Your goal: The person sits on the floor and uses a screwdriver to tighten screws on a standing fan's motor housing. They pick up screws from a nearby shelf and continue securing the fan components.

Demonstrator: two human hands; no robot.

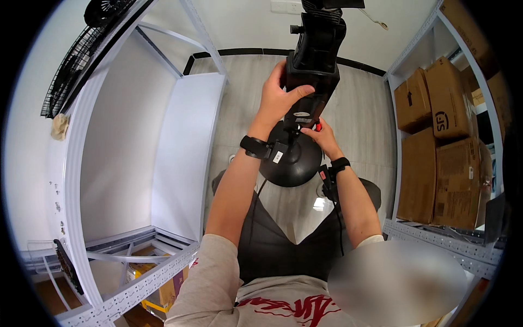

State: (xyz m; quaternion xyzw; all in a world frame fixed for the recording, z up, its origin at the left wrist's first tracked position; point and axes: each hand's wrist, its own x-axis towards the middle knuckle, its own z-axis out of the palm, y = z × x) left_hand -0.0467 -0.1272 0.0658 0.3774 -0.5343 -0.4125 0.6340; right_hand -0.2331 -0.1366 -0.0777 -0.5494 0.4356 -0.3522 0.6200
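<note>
A black pedestal fan stands upright in front of me between my knees. Its boxy black housing (311,73) is up top, and a round black base (291,171) rests on the floor. My left hand (280,98) is wrapped round the housing's left side, thumb across its near face. Just below the housing, my right hand (324,139) is closed on a small red-handled tool (318,126), whose exact kind is mostly hidden by the fingers. A thin dark cable trails down from the base. Both wrists wear black straps with small boxes.
On the white shelf at left lies a black wire fan guard (68,73). White metal racking (188,147) stands along the left. Stacked brown cardboard boxes (417,177) fill the rack at right. A white wall (239,27) closes off the far side.
</note>
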